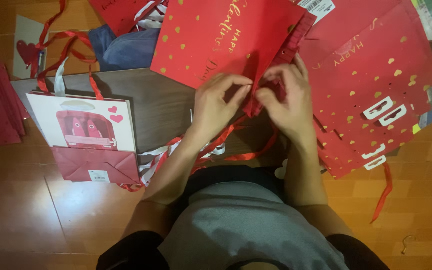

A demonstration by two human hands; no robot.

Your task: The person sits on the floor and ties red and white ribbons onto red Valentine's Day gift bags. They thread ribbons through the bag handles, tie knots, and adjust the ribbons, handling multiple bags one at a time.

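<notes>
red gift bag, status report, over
Both hands pinching the red gift bag at its edge. Ribbons loose beneath. More bags stacked right.

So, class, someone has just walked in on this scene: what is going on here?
A person seated at a dark wooden board works with both bare hands on a red gift bag with gold hearts. The left hand and right hand pinch the bag's lower edge, where red ribbon trails. A stack of similar red bags lies to the right, a white gift bag to the left.

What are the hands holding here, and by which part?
Both the left hand and right hand pinch the red gift bag at its folded lower edge.
</notes>
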